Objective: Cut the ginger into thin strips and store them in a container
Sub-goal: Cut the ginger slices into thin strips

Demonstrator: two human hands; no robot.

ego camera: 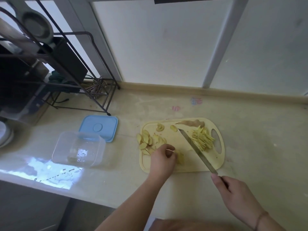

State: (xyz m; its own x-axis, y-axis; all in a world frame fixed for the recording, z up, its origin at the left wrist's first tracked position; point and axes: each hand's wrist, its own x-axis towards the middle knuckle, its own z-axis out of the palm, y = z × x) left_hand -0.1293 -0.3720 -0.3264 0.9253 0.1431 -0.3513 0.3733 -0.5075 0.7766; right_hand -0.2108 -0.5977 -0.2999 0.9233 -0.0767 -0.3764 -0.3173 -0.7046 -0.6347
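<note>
A pale yellow cutting board [215, 162] lies on the counter. Ginger slices [146, 140] are spread over its left part, and a heap of thin ginger strips [202, 139] lies at its right by the handle hole. A strip of ginger peel [190, 123] sits at the far edge. My left hand [162, 158] has curled fingers on a small stack of slices [180, 158] near the board's middle. My right hand [236, 194] grips the handle of a long knife [195, 146], its blade slanting over the board beside the strips.
A clear plastic container [78, 148] stands left of the board, with its blue lid [99, 127] lying behind it. A dark metal rack [55, 67] with kitchenware fills the far left. The counter's front edge runs close to my body.
</note>
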